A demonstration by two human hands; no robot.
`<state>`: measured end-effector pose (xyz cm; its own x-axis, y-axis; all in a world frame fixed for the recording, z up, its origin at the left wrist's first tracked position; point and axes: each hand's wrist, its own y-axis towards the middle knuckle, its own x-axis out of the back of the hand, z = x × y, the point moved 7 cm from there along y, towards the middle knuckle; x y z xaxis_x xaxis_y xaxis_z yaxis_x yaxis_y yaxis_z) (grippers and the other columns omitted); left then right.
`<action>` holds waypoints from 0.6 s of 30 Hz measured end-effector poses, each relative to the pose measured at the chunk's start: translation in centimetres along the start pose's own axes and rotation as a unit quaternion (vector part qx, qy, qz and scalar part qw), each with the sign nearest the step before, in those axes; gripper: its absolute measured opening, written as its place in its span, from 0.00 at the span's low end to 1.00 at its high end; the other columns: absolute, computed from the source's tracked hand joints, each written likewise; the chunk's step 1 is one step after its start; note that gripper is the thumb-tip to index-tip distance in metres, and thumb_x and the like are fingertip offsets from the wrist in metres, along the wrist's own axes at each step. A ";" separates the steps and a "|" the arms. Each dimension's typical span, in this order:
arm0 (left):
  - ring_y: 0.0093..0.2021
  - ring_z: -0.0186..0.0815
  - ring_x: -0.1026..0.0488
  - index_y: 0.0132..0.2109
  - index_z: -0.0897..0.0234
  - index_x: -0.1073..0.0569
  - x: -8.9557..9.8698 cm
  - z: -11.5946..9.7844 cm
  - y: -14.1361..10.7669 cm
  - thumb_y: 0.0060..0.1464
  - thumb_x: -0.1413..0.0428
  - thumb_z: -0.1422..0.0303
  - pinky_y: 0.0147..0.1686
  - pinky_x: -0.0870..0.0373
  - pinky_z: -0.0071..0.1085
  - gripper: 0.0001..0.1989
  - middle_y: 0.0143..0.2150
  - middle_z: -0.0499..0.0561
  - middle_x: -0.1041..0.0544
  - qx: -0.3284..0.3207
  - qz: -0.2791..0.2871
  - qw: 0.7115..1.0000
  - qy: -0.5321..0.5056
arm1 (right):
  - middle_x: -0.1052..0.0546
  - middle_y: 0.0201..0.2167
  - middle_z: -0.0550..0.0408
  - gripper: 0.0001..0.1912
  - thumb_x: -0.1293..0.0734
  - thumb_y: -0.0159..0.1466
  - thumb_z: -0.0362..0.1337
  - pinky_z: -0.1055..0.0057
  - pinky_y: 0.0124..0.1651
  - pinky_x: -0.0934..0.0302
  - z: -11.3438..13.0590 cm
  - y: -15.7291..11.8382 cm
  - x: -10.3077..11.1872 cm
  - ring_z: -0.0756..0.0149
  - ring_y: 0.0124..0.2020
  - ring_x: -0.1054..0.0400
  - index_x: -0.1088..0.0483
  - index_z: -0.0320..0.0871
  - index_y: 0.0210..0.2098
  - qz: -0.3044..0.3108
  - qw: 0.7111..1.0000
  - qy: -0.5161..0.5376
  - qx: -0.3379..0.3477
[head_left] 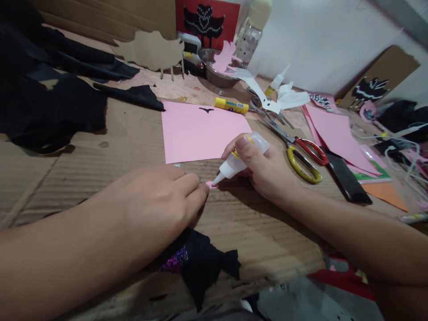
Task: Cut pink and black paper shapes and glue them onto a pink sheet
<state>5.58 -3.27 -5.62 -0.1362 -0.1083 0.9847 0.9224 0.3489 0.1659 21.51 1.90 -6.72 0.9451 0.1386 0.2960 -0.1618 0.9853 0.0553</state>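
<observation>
My right hand (267, 171) is closed round a clear glue bottle (230, 164) with a yellow label, tipped down to the left. Its nozzle meets a small pink paper piece (211, 184). The fingertips of my left hand (167, 196) pinch that piece at its left edge, low over the cardboard-covered table (261, 236). Just beyond both hands lies a pink paper sheet (200, 136) with a small black bird-like shape (207, 110) near its top edge. Black fabric with purple glitter (200, 256) lies close below my left hand, which partly hides it.
Scissors (294, 145) with red and yellow handles lie right of my right hand, beside a black phone (346, 176) and pink sheets (341, 133). A glue stick (230, 105) rests behind. Black fabric (56, 107) covers the left; a metal bowl (219, 78) stands at the back.
</observation>
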 end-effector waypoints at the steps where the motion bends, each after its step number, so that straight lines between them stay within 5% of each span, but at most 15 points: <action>1: 0.32 0.45 0.22 0.49 0.70 0.19 0.0 0.0 0.1 0.58 0.48 0.81 0.33 0.19 0.43 0.16 0.40 0.59 0.17 0.000 0.001 1.000 -0.001 | 0.25 0.27 0.57 0.32 0.33 0.64 0.72 0.68 0.30 0.36 0.0 0.0 0.0 0.65 0.28 0.30 0.27 0.48 0.33 0.000 1.000 0.001 0.000; 18: 0.36 0.46 0.22 0.48 0.67 0.19 -0.2 0.2 -0.1 0.58 0.46 0.81 0.39 0.21 0.43 0.16 0.38 0.57 0.18 0.010 -0.001 0.999 -0.049 | 0.25 0.26 0.56 0.29 0.31 0.65 0.68 0.67 0.28 0.39 0.3 0.0 0.0 0.65 0.27 0.31 0.26 0.48 0.32 0.003 1.000 0.019 0.011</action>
<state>5.39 -3.08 -5.84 -0.1733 -0.0165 0.9847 0.9149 0.3674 0.1672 21.43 1.85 -6.43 0.9541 0.1477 0.2605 -0.1726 0.9821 0.0753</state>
